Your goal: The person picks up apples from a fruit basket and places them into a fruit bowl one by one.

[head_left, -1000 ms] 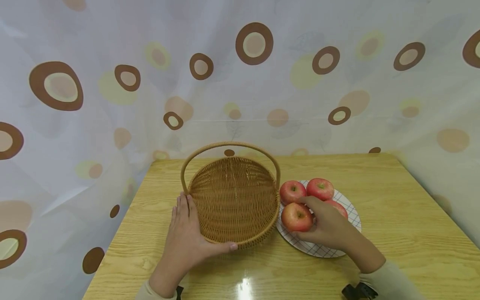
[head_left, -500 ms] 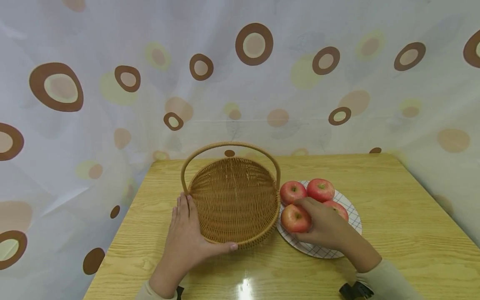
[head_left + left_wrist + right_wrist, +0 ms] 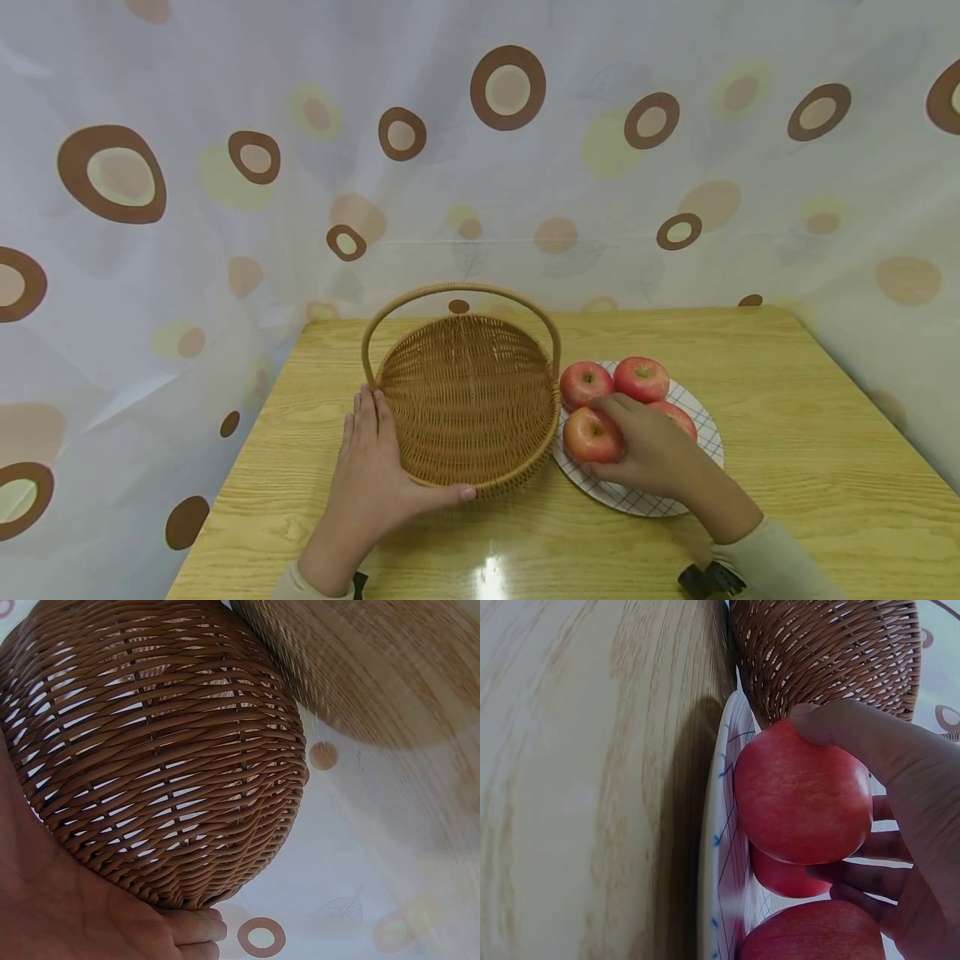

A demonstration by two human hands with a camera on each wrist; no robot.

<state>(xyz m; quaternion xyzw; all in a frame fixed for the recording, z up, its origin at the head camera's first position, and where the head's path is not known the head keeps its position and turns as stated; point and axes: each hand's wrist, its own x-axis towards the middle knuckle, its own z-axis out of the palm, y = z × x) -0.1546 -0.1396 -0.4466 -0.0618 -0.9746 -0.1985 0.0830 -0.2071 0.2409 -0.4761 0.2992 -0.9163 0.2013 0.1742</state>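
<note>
An empty wicker basket (image 3: 468, 400) with an arched handle stands on the table, its opening facing me. My left hand (image 3: 371, 475) rests against its left side, fingers straight and thumb spread along the front rim. In the left wrist view the palm lies along the woven wall (image 3: 165, 750). To the basket's right, my right hand (image 3: 652, 454) holds the front red apple (image 3: 591, 437) between thumb and fingers. That apple (image 3: 802, 795) is on or just over the plate (image 3: 626, 500); I cannot tell which. Three more apples (image 3: 641, 379) sit behind and beside it, one partly hidden by the hand.
The plate is white with a dark checked pattern and lies close to the basket's right side. Wooden table (image 3: 810, 433) surface extends to the right and in front. A patterned curtain (image 3: 465, 167) hangs behind and at both sides.
My right hand has closed in slightly around the front apple, its fingers moving in behind it. The left hand and the basket have stayed where they were.
</note>
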